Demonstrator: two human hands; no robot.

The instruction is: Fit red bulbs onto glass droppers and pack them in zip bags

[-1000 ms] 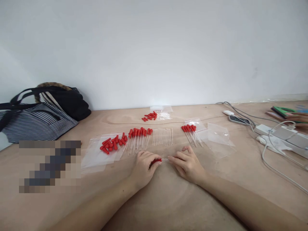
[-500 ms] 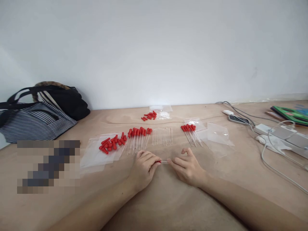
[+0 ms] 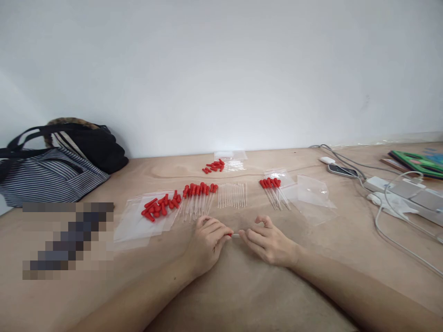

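Close to the table's middle, my left hand [image 3: 210, 243] is closed round a red rubber bulb [image 3: 229, 234], most of it hidden by the fingers. From the bulb a clear glass dropper tube [image 3: 236, 236] runs right to my right hand [image 3: 267, 242], whose thumb and fingers pinch it; its far end is hidden. Beyond my hands lie droppers with red bulbs [image 3: 199, 196] and a row of bare glass tubes [image 3: 232, 195]. Loose red bulbs [image 3: 161, 207] rest on plastic bags [image 3: 131, 226] to the left. More droppers with bulbs [image 3: 272, 184] lie to the right.
Small red bulbs [image 3: 213, 166] and thin tubes lie near the wall. Clear bags [image 3: 314, 193] are at right, beside a phone-like device [image 3: 342, 171], a power strip [image 3: 427, 210] and cables. A striped bag [image 3: 55, 177] stands at far left.
My hands have come slightly closer together, and less of the glass tube shows between them. The view has shifted a little.
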